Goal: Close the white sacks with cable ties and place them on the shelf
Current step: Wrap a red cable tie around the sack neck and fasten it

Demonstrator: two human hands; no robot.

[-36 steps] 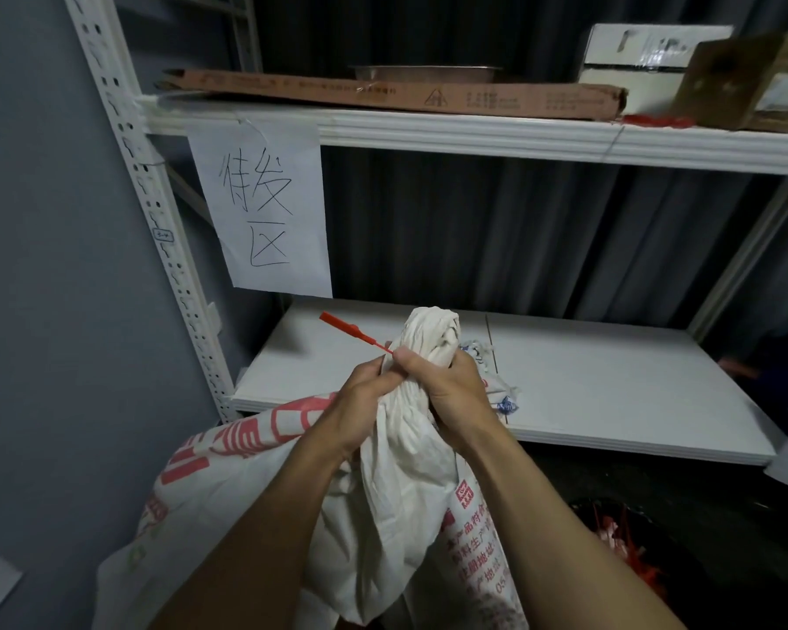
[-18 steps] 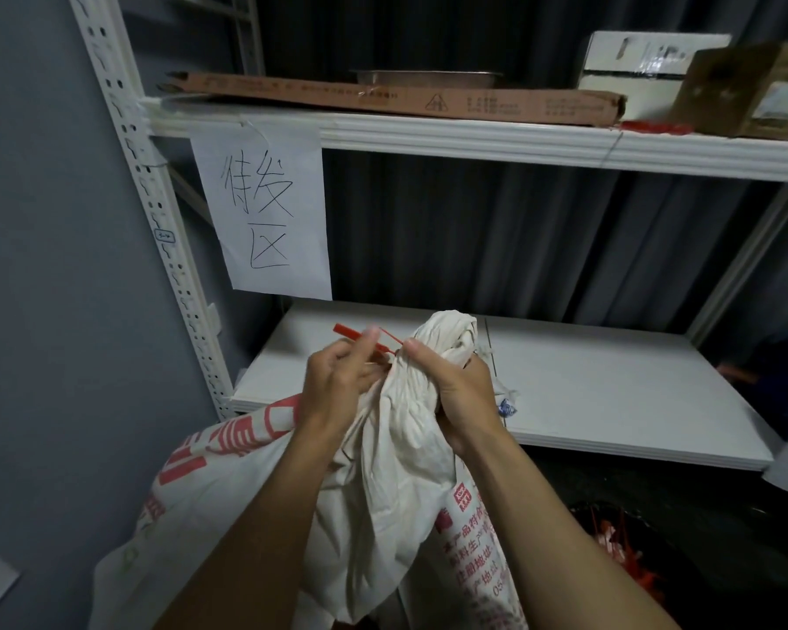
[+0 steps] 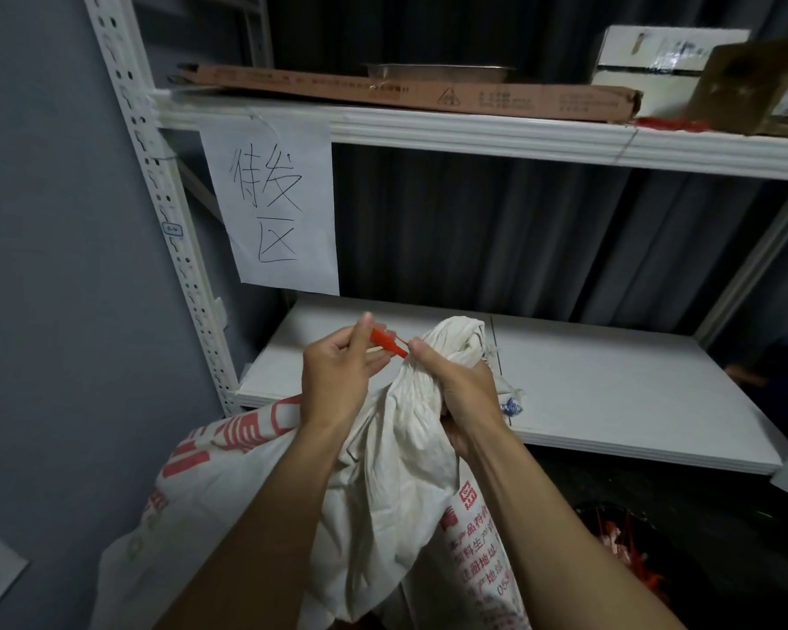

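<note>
Before the front edge of the lower shelf (image 3: 610,393), toward its left corner: white sack (image 3: 383,484), red-printed, off the shelf, its gathered neck (image 3: 451,343) raised in front of the shelf board. Right hand (image 3: 462,393) wrapped round the neck just under the bunched top, fingers curled tight on the cloth, thumb tip pressed at the meeting of red cable tie (image 3: 385,342) and fabric. Left hand (image 3: 337,379) just beside, fingers pinching the tie's free end between thumb and forefinger, strap running slantwise from that pinch to the neck. Whether already looped round the neck and threaded through its head: hidden behind the right hand, cannot be told.

Step in hand, by judgement: closing the sack, tie being cinched or about to be; placing not yet begun.

Next move, as judged: keep the neck squeezed with the right hand, pull the free end away from the neck in line with the strap until snug below the bunch, then shift both hands to the sack's body for the lift onto the shelf board. Called for: a steady counter-hold against slippage of the gathers from under the loop, and a firm pinch on a thin, slick strap.

Above: upper shelf (image 3: 474,134) bearing a flat cardboard carton (image 3: 428,90); handwritten paper sign (image 3: 278,206) hanging from its front edge near the left upright (image 3: 169,229). Low at the right, in shadow: more red ties (image 3: 642,570), dimly seen.
</note>
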